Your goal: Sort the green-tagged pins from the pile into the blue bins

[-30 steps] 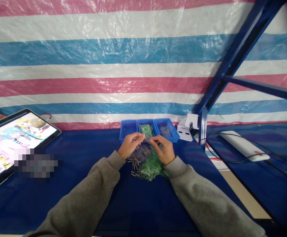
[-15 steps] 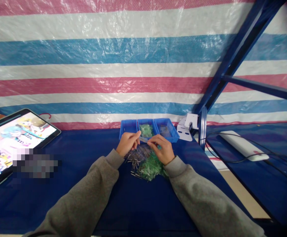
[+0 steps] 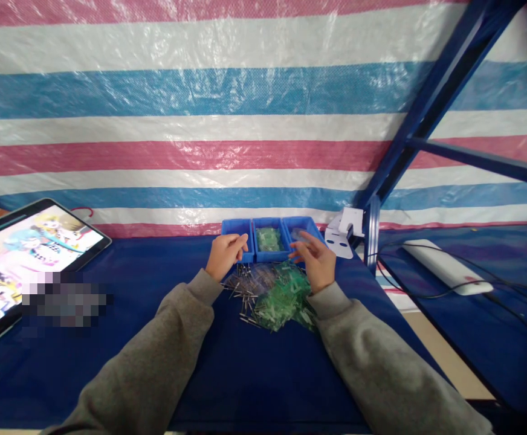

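Note:
My left hand (image 3: 227,254) is closed at the front edge of the left blue bin (image 3: 237,225); whatever its curled fingers hold, if anything, is hidden. Over the front of the right blue bin (image 3: 306,223) is my right hand (image 3: 316,261), its thumb and fingers apart. Clear plastic pieces show faintly beside those fingertips. Between the hands, the middle bin (image 3: 269,222) holds small pale-green pieces (image 3: 269,238). In front lie a heap of green translucent pieces in plastic (image 3: 281,302) and a spread of thin metal pins (image 3: 244,295).
A tablet (image 3: 23,266) with a bright picture stands at the left. White bracket-like parts (image 3: 342,232) sit right of the bins. Farther right are a blue metal frame (image 3: 420,130), black cables and a white power strip (image 3: 447,266). Striped sheeting (image 3: 245,157) hangs behind.
My hands have parted from around a small translucent strip. The left moved slightly left; the right moved right, over the right bin, and its fingers spread.

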`<state>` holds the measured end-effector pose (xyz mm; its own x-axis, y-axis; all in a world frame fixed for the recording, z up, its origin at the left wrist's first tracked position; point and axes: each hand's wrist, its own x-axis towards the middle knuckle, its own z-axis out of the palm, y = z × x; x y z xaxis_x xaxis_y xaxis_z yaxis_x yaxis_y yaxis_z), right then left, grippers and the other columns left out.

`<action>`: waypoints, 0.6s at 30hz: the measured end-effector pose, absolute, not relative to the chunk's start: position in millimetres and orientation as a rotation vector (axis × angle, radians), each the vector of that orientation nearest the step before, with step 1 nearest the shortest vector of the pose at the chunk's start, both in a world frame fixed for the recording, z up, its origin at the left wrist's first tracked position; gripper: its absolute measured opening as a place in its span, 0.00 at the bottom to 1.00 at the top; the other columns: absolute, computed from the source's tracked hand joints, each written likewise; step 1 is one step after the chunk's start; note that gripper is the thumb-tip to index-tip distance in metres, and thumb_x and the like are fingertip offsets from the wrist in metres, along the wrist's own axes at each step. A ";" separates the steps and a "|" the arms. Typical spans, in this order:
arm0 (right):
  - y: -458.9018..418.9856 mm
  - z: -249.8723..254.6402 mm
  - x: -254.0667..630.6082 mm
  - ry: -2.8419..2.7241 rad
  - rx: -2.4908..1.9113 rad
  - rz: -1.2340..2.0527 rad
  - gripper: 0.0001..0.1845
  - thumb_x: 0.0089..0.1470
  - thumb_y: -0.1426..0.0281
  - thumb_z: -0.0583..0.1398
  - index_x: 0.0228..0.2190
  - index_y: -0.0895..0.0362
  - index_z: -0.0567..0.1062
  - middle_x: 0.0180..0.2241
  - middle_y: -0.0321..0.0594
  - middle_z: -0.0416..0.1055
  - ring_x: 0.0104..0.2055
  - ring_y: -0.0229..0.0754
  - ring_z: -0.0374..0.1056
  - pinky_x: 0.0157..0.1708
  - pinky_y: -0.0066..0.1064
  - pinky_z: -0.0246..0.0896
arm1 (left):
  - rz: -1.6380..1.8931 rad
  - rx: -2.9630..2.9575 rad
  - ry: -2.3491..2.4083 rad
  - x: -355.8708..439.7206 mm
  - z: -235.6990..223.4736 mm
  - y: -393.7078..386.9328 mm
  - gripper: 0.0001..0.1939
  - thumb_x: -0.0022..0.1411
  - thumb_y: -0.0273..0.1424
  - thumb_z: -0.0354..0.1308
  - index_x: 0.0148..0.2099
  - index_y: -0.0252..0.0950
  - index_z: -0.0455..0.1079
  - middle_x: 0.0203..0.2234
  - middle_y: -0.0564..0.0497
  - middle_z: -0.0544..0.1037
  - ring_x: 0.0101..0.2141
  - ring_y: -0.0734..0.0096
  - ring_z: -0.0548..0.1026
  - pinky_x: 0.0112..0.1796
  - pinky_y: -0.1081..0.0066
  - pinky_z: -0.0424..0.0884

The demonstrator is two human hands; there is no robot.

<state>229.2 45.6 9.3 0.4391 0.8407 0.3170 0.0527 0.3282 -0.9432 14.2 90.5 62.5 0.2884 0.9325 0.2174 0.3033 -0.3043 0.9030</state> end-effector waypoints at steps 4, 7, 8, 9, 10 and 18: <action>34.8 10.0 216.6 -1.684 -1.347 0.282 0.12 0.53 0.60 0.59 0.28 0.57 0.76 0.25 0.39 0.73 0.27 0.40 0.69 0.29 0.31 0.63 | 1.014 1.804 1.105 14.3 61.7 90.7 0.23 0.60 0.45 0.51 0.24 0.32 0.68 0.11 0.56 0.65 0.13 0.81 0.62 0.18 0.78 0.58; 29.7 8.9 207.8 -2.020 -1.515 0.094 0.12 0.51 0.59 0.61 0.28 0.55 0.76 0.30 0.41 0.73 0.34 0.43 0.69 0.32 0.31 0.61 | 1.017 1.808 1.095 15.0 61.1 91.3 0.22 0.61 0.45 0.51 0.24 0.32 0.68 0.11 0.56 0.66 0.13 0.81 0.62 0.18 0.78 0.58; 28.6 8.2 205.6 -2.074 -1.578 0.060 0.12 0.50 0.59 0.61 0.28 0.55 0.77 0.31 0.41 0.73 0.35 0.43 0.69 0.32 0.31 0.61 | 1.017 1.806 1.095 15.3 60.9 91.4 0.22 0.60 0.45 0.51 0.24 0.32 0.68 0.11 0.55 0.66 0.13 0.81 0.62 0.18 0.78 0.58; 27.8 7.6 203.8 -2.109 -1.634 0.032 0.12 0.51 0.59 0.61 0.29 0.54 0.77 0.32 0.42 0.73 0.36 0.44 0.69 0.31 0.31 0.60 | 1.016 1.802 1.093 15.6 60.6 91.5 0.22 0.60 0.45 0.51 0.24 0.32 0.68 0.11 0.55 0.66 0.13 0.81 0.62 0.18 0.78 0.58; 27.2 7.1 202.1 -2.133 -1.679 0.010 0.11 0.51 0.60 0.60 0.30 0.54 0.77 0.33 0.42 0.72 0.35 0.44 0.70 0.30 0.31 0.60 | 1.017 1.797 1.090 16.0 60.3 91.4 0.22 0.60 0.45 0.51 0.24 0.32 0.68 0.12 0.55 0.66 0.13 0.81 0.62 0.18 0.79 0.58; 26.7 5.6 192.7 -2.158 -1.748 -0.089 0.10 0.55 0.69 0.55 0.26 0.57 0.75 0.31 0.43 0.72 0.31 0.41 0.69 0.27 0.29 0.56 | 1.021 1.810 1.052 18.3 57.3 89.1 0.23 0.60 0.46 0.51 0.24 0.32 0.68 0.12 0.55 0.65 0.14 0.81 0.62 0.18 0.78 0.57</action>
<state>192.7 26.7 5.6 -0.1693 0.9339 0.3150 0.9567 0.2325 -0.1751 18.3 89.1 57.3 0.3316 0.9106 0.2468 0.2743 -0.3434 0.8982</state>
